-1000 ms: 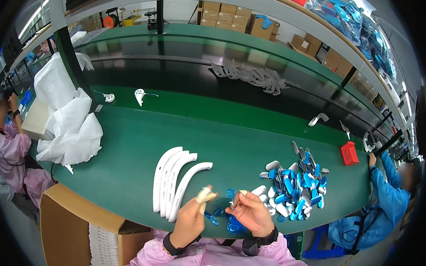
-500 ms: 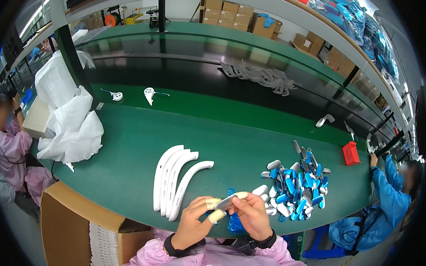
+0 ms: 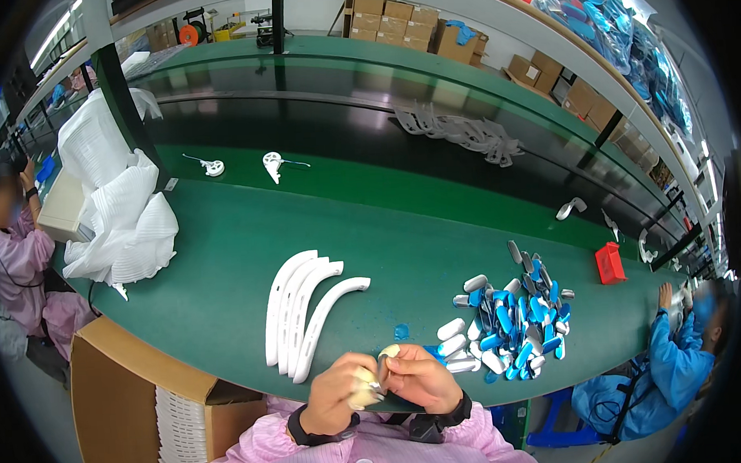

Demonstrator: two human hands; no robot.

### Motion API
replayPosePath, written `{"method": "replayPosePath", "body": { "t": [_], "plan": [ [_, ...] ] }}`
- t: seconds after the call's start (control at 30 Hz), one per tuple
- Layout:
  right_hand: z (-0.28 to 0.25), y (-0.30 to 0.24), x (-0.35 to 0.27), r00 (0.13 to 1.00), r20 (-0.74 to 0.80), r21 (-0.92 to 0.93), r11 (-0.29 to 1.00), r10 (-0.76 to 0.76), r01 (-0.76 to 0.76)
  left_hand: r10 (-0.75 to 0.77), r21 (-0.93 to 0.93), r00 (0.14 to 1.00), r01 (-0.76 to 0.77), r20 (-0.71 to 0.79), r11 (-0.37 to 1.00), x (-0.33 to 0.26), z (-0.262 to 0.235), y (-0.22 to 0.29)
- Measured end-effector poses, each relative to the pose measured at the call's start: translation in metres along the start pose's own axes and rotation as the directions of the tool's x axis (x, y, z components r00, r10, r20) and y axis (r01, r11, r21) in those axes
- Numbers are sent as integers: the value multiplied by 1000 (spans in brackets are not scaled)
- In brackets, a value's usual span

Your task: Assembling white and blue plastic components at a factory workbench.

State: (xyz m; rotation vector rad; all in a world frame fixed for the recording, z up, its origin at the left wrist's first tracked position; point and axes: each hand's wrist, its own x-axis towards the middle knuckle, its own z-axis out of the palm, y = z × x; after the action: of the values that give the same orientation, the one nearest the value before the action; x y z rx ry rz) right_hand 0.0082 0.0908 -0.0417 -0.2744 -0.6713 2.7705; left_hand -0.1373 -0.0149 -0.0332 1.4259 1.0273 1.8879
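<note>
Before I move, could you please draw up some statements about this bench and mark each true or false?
1. The right hand grips a small grey piece. True.
2. The curved white strips lie right of the oval pieces. False: the curved white strips lie left of the pile of oval pieces.
3. A small red bin stands on the right part of the green bench. True.
4. The open cardboard carton is at the person's right. False: the open cardboard carton is at the left.
</note>
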Motion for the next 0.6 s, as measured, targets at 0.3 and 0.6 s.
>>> {"method": "replayPosePath", "body": {
  "t": [0.3, 0.6],
  "plan": [
    [9, -7, -4, 975, -182, -68, 991, -126, 116, -133, 807, 971, 239, -198, 541, 12, -29, 0],
    [18, -18, -10, 897, -250, -432, 871, -365, 234, -335, 796, 941, 238, -48, 557, 10, -25, 7]
  ]
}}
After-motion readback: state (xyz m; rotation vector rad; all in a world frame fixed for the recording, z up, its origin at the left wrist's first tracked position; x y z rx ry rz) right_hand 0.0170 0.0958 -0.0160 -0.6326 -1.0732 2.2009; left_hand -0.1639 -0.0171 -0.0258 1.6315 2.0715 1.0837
